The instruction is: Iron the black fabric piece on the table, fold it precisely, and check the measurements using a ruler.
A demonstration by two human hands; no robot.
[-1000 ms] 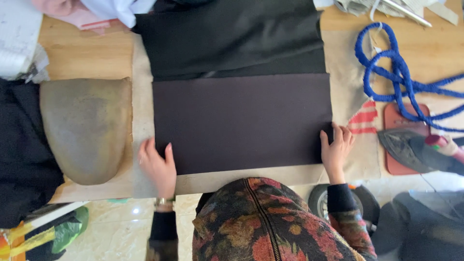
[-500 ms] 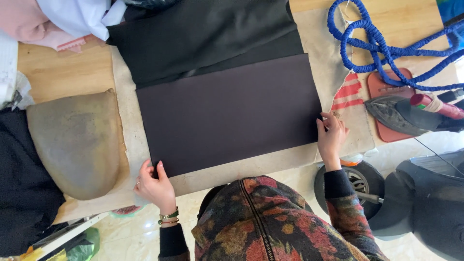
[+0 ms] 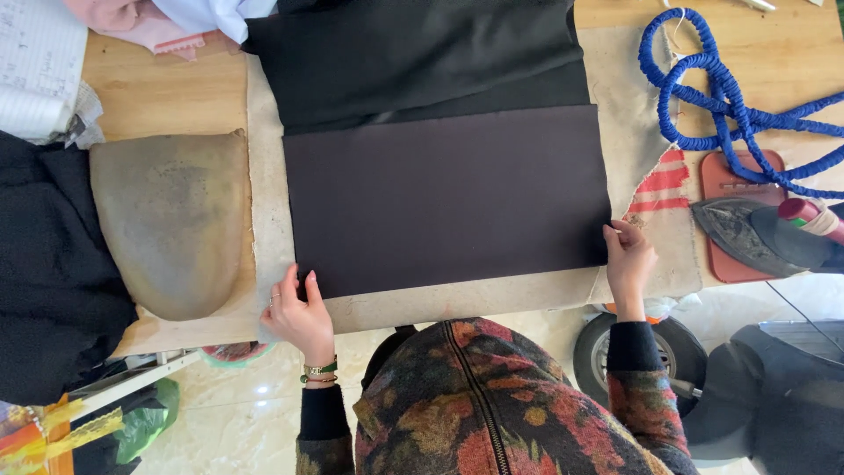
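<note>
The dark fabric panel (image 3: 444, 200) lies flat and open above. A padded pressing form (image 3: 171, 220) crowds its left; an iron (image 3: 747, 233) and blue cord (image 3: 721, 97) crowd its right.

Dark cloth panel (image 3: 448, 198): matt, smooth weave. Pressing pad (image 3: 171, 220): worn, stained fabric. Table (image 3: 167, 92): bare wood. Cord (image 3: 721, 97): blue braided sheath. Iron (image 3: 743, 233): dull metal soleplate.

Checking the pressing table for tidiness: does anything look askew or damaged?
The dark fabric panel lies flat and square, with the left hand and right hand at its near corners. Only the pressing cloth underneath looks stained, with a worn edge.
</note>
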